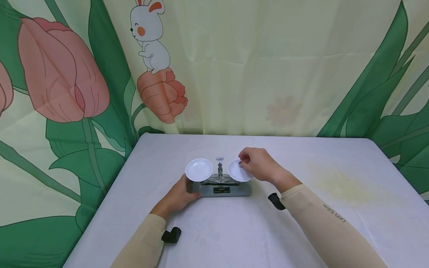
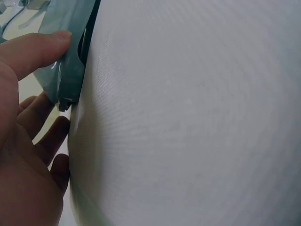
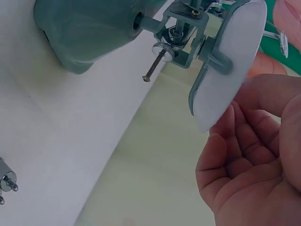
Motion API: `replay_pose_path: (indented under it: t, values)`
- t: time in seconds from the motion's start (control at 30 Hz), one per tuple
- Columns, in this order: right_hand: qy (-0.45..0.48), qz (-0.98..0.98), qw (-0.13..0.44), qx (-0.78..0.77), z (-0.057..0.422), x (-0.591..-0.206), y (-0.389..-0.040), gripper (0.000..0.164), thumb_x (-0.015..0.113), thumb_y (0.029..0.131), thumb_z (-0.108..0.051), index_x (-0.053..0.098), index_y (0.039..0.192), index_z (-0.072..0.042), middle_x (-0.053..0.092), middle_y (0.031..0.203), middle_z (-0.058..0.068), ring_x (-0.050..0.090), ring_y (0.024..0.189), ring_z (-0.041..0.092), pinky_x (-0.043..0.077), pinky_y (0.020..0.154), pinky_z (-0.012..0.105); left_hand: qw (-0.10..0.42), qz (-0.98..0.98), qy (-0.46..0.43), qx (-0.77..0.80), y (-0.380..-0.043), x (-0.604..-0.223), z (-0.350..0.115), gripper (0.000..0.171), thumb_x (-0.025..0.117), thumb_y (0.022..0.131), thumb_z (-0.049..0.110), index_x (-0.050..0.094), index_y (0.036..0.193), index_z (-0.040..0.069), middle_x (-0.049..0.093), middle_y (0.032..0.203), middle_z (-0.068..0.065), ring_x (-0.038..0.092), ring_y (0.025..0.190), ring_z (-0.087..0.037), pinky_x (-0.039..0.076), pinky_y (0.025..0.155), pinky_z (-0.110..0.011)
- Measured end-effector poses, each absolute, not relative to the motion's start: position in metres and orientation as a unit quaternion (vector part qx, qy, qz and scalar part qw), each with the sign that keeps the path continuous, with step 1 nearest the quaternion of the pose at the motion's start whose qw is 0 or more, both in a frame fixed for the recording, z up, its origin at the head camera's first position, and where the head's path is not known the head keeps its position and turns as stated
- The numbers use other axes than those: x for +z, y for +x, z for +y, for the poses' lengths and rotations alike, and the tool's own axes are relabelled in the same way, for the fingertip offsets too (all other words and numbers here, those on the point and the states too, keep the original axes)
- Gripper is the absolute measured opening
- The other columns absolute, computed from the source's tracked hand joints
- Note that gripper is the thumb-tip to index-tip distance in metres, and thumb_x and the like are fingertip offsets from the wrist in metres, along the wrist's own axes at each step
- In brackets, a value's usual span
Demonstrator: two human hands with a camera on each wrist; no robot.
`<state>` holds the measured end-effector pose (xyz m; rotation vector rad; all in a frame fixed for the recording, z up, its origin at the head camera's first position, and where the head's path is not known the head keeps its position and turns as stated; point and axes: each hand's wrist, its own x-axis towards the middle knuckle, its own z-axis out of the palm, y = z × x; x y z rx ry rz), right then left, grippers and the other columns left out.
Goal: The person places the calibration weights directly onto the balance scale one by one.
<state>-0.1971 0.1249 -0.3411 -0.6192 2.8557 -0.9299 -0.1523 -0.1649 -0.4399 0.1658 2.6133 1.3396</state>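
Observation:
A balance scale [image 1: 225,190] with a grey-green base stands on the table, its pointer post between two round white pans. My left hand [image 1: 179,193] grips the left end of the base, the thumb [image 2: 51,47] on the front face and other fingers behind it. Over the right pan [image 1: 237,173], my right hand [image 1: 257,162] pinches a small metal weight [image 1: 240,162] between thumb and fingertips. The left pan [image 1: 199,170] bears nothing visible. From the right wrist, the pan [image 3: 230,70] hides the fingertips and what they hold; an adjusting screw [image 3: 155,63] shows beside the base.
Small shiny metal cylinders with knobs [image 3: 8,181] show at the left edge of the right wrist view. A white cloth covers the table [image 1: 214,230]. Behind its back edge hangs a printed curtain [image 1: 228,74] with tulips and a rabbit.

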Motion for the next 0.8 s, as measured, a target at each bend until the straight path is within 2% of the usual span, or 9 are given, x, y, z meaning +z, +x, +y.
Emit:
replay_pose_path:
  t: [0.5,0.8]
  values:
    - [-0.185,0.928,0.044,-0.321,0.13,-0.344,-0.195,0.023,0.065,0.094,-0.007,0.066,0.116,0.001,0.067,0.104,0.01,0.06,0.096,0.026,0.057,0.085,0.04,0.103,0.883,0.051,0.455,-0.153,-0.439,-0.164,0.089,0.082,0.084,0.011,0.027,0.155,0.004,0.037,0.156,-0.017,0.027,0.147,-0.036,0.02,0.117,-0.058]
    - [-0.173,0.91,0.008,-0.377,0.144,-0.345,-0.187,0.023,0.064,0.095,-0.011,0.068,0.116,-0.002,0.07,0.106,0.009,0.063,0.098,0.029,0.056,0.087,0.043,0.1,0.887,0.049,0.448,-0.151,-0.439,-0.165,0.09,0.082,0.084,0.012,0.027,0.155,0.005,0.036,0.157,-0.017,0.026,0.147,-0.036,0.02,0.117,-0.057]
